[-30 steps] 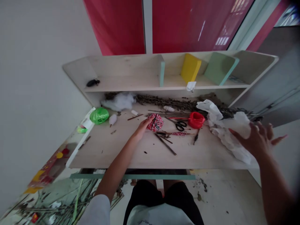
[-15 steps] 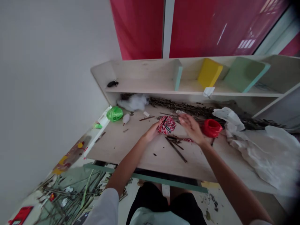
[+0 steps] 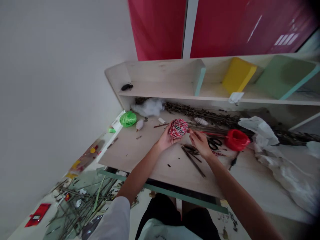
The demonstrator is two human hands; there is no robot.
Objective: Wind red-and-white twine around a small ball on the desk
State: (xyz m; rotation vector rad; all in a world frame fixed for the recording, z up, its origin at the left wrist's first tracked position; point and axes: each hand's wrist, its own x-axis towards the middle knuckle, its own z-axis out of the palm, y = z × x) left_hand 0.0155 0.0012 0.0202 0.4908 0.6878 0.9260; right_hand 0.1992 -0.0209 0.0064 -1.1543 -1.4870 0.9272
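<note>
My left hand [image 3: 166, 138] is closed round a ball of red, white and dark green twine [image 3: 178, 128], held just above the desk. Close to the ball's right side, my right hand [image 3: 200, 141] is pinched on a thin red strand [image 3: 212, 134]. That strand runs toward a roll of red plastic string [image 3: 237, 140] on the desk. Black-handled scissors [image 3: 214, 143] lie beside my right hand, partly hidden by it. Below the hands are several short brown sticks [image 3: 193, 161].
A green string ball [image 3: 128, 119] and a small white bulb-shaped piece [image 3: 139, 125] lie at left. Dried stalks [image 3: 200, 111] and white stuffing [image 3: 150, 107] line the back. Crumpled white plastic [image 3: 282, 170] covers the right side. An open drawer [image 3: 185, 196] juts toward my legs.
My right hand has gone from open fingers to a pinch close to the ball. The twine ball has turned in my left hand. The view has shifted, bringing the scissors into sight.
</note>
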